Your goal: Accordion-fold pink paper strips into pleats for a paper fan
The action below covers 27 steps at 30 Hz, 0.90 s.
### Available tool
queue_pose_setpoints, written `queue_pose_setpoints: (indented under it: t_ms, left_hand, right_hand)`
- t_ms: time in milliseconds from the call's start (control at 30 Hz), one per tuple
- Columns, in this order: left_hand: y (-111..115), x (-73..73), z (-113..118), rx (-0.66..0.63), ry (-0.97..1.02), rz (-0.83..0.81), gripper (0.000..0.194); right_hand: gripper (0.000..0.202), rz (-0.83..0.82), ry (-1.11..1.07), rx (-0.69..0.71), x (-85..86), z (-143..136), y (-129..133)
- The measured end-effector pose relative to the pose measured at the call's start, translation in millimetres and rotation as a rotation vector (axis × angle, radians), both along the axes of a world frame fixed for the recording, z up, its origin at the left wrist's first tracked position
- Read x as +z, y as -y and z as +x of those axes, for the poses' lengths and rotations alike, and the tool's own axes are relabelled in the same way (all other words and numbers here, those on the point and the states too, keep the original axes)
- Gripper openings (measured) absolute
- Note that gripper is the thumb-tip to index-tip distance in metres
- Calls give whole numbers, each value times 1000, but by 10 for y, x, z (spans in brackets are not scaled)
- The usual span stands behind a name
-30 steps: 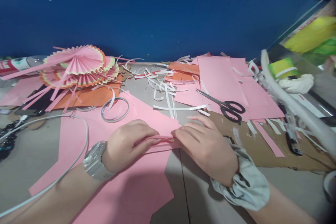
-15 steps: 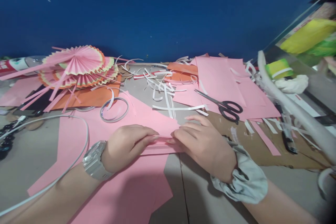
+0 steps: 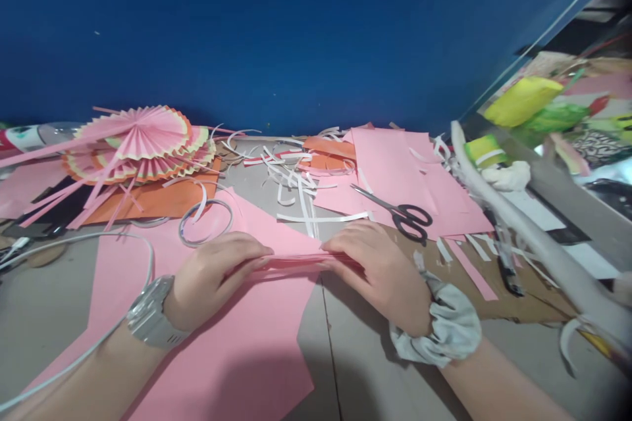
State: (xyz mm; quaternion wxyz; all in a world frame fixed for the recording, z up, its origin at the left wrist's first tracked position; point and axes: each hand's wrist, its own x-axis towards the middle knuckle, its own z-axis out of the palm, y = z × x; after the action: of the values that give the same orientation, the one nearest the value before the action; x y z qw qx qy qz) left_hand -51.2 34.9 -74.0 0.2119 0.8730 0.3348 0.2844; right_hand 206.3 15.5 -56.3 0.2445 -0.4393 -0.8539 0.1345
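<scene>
A narrow, pleated strip of pink paper (image 3: 295,264) is stretched level between my hands, its stacked folds showing along the edge. My left hand (image 3: 213,279), with a silver watch at the wrist, pinches one end between thumb and fingers. At the opposite end my right hand (image 3: 378,271) grips the folds the same way; a pale scrunchie (image 3: 439,329) circles that wrist. Beneath lie large pink paper sheets (image 3: 237,348) on the grey tiled floor. Just beyond my left hand is a roll of tape (image 3: 186,231). Black-handled scissors (image 3: 409,217) rest past my right hand.
Pleated paper fans (image 3: 148,138) are piled at the back left, near a white cable (image 3: 151,256). White paper strips (image 3: 291,177) litter the back middle. On the right are stacked pink sheets (image 3: 390,164), cardboard (image 3: 454,283), a cutter knife (image 3: 508,276) and a white tube (image 3: 523,230).
The paper between my hands is now pressed into a flatter, narrower stack. My hands are farther apart, each at an end. The view has shifted slightly.
</scene>
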Motion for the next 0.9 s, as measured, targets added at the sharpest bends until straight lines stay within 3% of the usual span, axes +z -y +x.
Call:
queue_pose_setpoints:
  t_ms: [267, 433, 667, 900]
  left_hand:
    - [-17, 1, 97, -20, -122, 237, 20]
    - [16, -10, 71, -10, -194, 277, 13]
    - [-57, -31, -64, 25, -233, 314, 16]
    - [-5, -6, 69, 74, -279, 356, 17]
  right_hand:
    - [17, 161, 90, 36, -96, -65, 1]
    - [11, 238, 90, 38, -106, -83, 21]
    - [8, 222, 49, -49, -26, 23, -17]
    - [7, 172, -30, -13, -69, -97, 22]
